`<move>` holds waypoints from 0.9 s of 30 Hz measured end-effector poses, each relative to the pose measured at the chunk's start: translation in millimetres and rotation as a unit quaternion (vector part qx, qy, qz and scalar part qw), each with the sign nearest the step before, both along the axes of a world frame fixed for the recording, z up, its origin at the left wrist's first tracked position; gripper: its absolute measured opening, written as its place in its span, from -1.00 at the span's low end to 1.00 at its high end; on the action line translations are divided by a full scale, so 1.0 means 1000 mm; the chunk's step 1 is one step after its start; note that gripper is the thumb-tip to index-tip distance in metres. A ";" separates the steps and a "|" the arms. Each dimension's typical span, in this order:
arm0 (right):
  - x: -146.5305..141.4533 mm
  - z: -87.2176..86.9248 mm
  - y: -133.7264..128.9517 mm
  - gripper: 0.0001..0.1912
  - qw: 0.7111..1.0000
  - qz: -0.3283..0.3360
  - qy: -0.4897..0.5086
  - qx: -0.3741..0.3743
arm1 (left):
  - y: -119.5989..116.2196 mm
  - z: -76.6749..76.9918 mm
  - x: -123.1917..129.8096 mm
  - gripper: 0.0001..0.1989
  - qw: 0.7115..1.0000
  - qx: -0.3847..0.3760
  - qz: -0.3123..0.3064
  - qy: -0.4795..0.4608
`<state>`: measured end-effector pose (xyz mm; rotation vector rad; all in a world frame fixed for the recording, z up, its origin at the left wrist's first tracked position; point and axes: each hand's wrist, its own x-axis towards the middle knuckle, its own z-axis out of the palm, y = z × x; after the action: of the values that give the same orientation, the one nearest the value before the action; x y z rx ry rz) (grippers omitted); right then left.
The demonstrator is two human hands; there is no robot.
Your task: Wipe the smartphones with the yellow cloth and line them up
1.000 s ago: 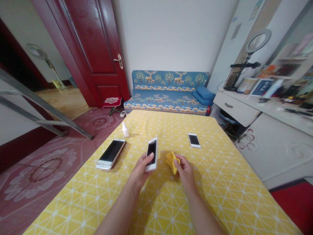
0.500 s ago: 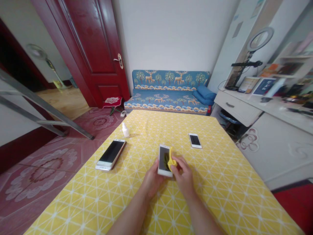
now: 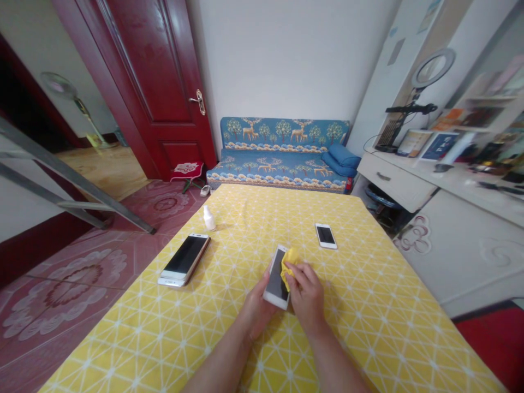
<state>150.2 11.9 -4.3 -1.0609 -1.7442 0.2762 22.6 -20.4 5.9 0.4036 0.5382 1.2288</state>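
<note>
My left hand (image 3: 258, 305) is closed around the left side and underside of a white smartphone (image 3: 275, 286), which tilts a little to the right above the table. Pinched in my right hand (image 3: 306, 292) is a yellow cloth (image 3: 290, 259), pressed against the right edge of the phone's dark screen. Part of the cloth hides the phone's upper right side. To the left lie stacked phones (image 3: 186, 256), a white-framed one on top. A smaller white phone (image 3: 326, 235) rests farther off to the right. Near the table's left edge stands a small white spray bottle (image 3: 208, 218).
A yellow patterned cloth covers the table (image 3: 164, 333). Beyond its far edge is a blue sofa (image 3: 270, 164). A white cabinet (image 3: 470, 240) stands on the right, and a metal ladder (image 3: 102, 196) leans at the left.
The held phone has turned clockwise and come slightly nearer to me. The yellow cloth is more spread out against its right edge, and my right hand has shifted slightly with it.
</note>
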 end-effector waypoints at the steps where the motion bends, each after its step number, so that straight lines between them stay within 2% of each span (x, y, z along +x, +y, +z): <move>1: 0.003 -0.001 0.002 -0.70 1.000 -0.019 0.020 -0.006 | -0.001 0.000 0.001 -0.62 1.000 0.011 -0.009 0.010; 4: 0.009 0.002 0.005 -0.67 0.997 -0.051 0.062 -0.004 | -0.004 0.000 0.004 -0.61 0.998 0.040 -0.029 0.045; 8: 0.008 0.008 0.003 -0.64 0.997 -0.037 0.063 0.017 | -0.004 -0.002 0.005 -0.60 0.994 0.029 -0.054 0.092; 11: 0.001 0.010 -0.004 -0.66 0.999 0.008 0.025 0.039 | -0.004 -0.003 0.005 -0.56 0.995 0.015 -0.057 0.076; 16: -0.020 0.011 -0.028 -0.67 0.991 0.122 -0.048 0.019 | -0.006 0.002 -0.001 -0.28 0.997 -0.030 -0.060 -0.026; 20: -0.028 0.012 -0.037 -0.66 0.981 0.172 -0.087 0.014 | -0.006 0.006 -0.007 -0.25 0.995 -0.058 -0.019 -0.077; 23: -0.023 0.009 -0.030 -0.68 0.985 0.140 -0.095 0.026 | -0.002 0.005 -0.009 -0.28 0.994 -0.062 0.014 -0.092; 27: -0.018 0.002 -0.021 -0.71 0.995 0.036 -0.092 0.027 | 0.000 0.005 -0.005 -0.33 0.994 -0.038 0.036 -0.092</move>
<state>132.7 -9.5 -2.4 -1.0110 -1.9473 0.1787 17.8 -20.1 11.3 0.2057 0.4413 1.2953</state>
